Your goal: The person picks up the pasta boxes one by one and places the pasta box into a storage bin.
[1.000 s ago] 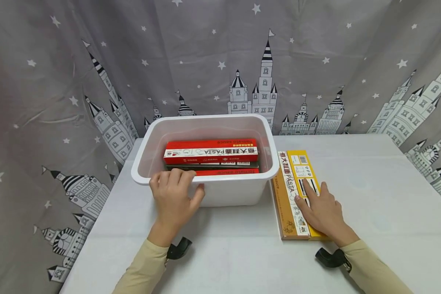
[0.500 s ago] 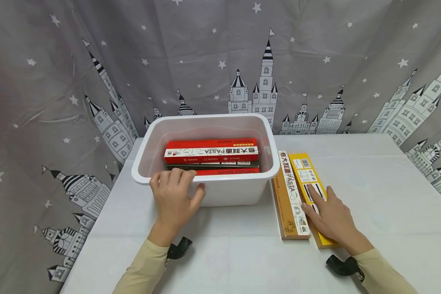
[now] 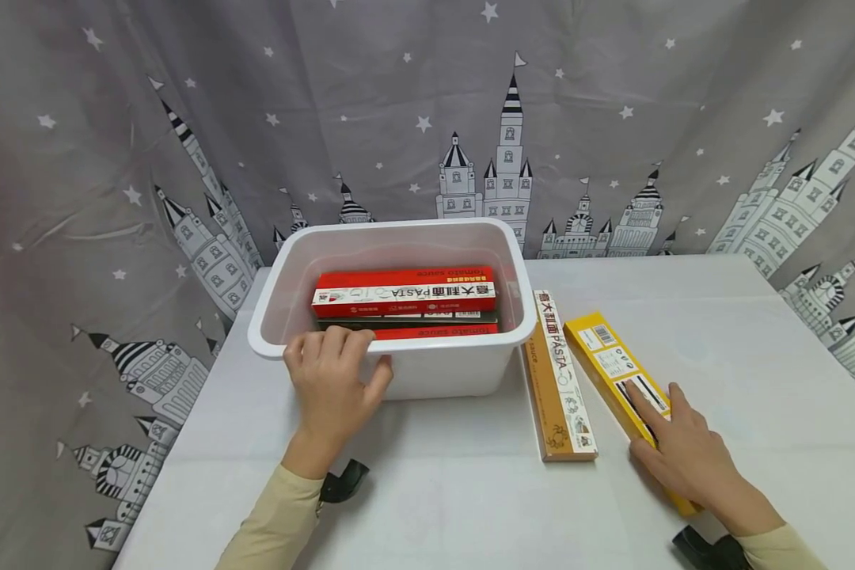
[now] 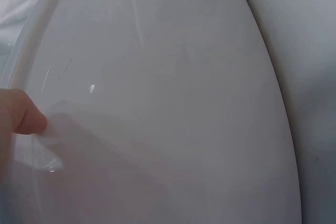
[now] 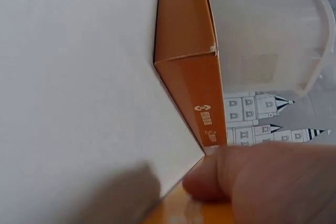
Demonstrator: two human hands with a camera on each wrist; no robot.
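Note:
My left hand [image 3: 333,388] grips the front rim of a white plastic bin [image 3: 449,372], fingers hooked over the edge. Its thumb [image 4: 26,114] presses the outer wall in the left wrist view. On the table to the right, a long yellow pasta box [image 3: 606,348] lies slanted under my right hand [image 3: 691,455]. The right thumb [image 5: 202,182] is at the box's left side, with the other fingers over its top and far side; the hand hides its near part. An orange-brown pasta box [image 3: 559,388] lies left of it, beside the bin, with a gap between the two.
Inside the bin lie red pasta boxes [image 3: 406,291] stacked with a dark one. A grey curtain [image 3: 370,95] printed with castles and stars hangs behind the white table [image 3: 463,483].
My right hand has drawn the yellow box to the right and toward me, turning it away from the orange-brown box it lay against. My left hand has kept its hold on the bin.

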